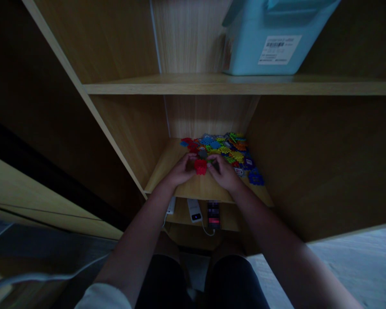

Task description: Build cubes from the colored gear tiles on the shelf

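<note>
Both my hands reach into a low wooden shelf compartment (167,171). My left hand (181,171) and my right hand (223,171) are curled around a red plastic interlocking piece (200,166), gripping it from either side. Just above it sits a grey piece (202,153), touching or joined to the red one; I cannot tell which. Behind the hands lies a heap of colourful interlocking plastic pieces (227,148) in blue, green, yellow, orange and red, spread toward the back right of the compartment. A few blue pieces (255,177) lie near the right front.
A light blue plastic box (270,38) with a white label stands on the shelf above. On a lower ledge lie a white power bank (194,210) with a cable and a dark device (213,214). My knees are below, on the floor.
</note>
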{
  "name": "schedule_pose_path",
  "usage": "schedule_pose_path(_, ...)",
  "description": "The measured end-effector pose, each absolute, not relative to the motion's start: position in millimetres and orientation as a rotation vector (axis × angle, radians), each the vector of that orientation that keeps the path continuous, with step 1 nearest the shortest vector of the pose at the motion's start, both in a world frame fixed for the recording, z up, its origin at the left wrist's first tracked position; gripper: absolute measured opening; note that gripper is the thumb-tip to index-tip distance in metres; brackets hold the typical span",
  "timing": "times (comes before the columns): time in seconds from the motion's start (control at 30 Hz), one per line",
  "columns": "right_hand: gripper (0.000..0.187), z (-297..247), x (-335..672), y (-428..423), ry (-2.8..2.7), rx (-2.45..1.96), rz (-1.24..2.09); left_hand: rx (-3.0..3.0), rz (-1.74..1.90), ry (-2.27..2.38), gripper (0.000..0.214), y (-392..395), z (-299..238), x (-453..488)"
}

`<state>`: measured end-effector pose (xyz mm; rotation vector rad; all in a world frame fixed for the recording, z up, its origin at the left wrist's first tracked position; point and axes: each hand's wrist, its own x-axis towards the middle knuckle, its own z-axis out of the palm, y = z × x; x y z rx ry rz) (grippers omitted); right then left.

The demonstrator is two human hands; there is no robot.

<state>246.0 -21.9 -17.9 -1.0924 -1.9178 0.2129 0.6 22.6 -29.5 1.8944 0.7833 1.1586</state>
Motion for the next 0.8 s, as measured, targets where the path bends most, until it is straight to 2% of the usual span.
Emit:
schedule_pose_path(0.17, 0.039, -18.6, 248.2, -18.4, -1.855, -1.145, 0.161, 1.956, 1.255, 0.988, 0.046, 22.6, -25.8, -1.3)
schedule_pose_path(0.37, 0.04, -20.2, 248.7, -15.3, -1.851, -1.217, 0.096, 2.048, 1.181, 1.582, 0.026, 29.0, -24.1, -6.1)
schedule_pose_path(0.57, 0.034, -21.9, 246.5, -10.2, -1.874, -1.287, 0.014, 2.313, 0.824, 1.837, 0.036, 43.5, -18.7, -1.6)
schedule_pose_path(0.7, 0.036, -23.8, 247.9, -7.1, -1.942, -1.324, -0.068, 2.421, 0.696, 1.749, 0.052, 54.5, -14.1, 1.0)
schedule_pose_path(0.8, 0.034, -25.1, 249.4, -6.4, -1.982, -1.374, -0.151, 2.451, 0.695, 1.702, 0.047, 61.0, -15.3, 1.4)
